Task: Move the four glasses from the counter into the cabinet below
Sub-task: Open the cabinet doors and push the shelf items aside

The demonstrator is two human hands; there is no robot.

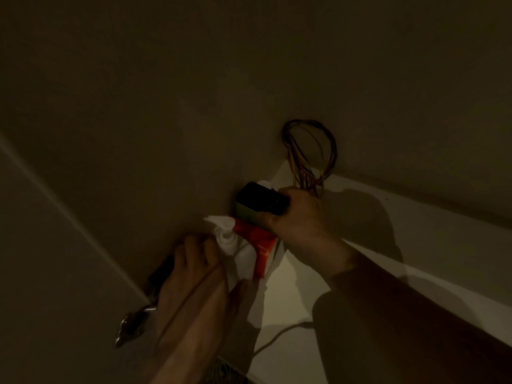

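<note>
No glasses show in this dim view. My right hand (299, 214) is closed around a small box (257, 199) with a black top and green side, at the back corner of a white shelf (415, 234). My left hand (194, 261) reaches in beside a white spray bottle (225, 239), fingers curled by its neck. Whether it grips the bottle is unclear. A dark handle with a shiny metal end (130, 325) lies under that hand.
A red carton (260, 245) stands between the spray bottle and the box. A looped bundle of coloured wires (310, 153) hangs on the back wall. A grey cable (277, 338) trails over the shelf. A plain panel (55, 273) closes the left side.
</note>
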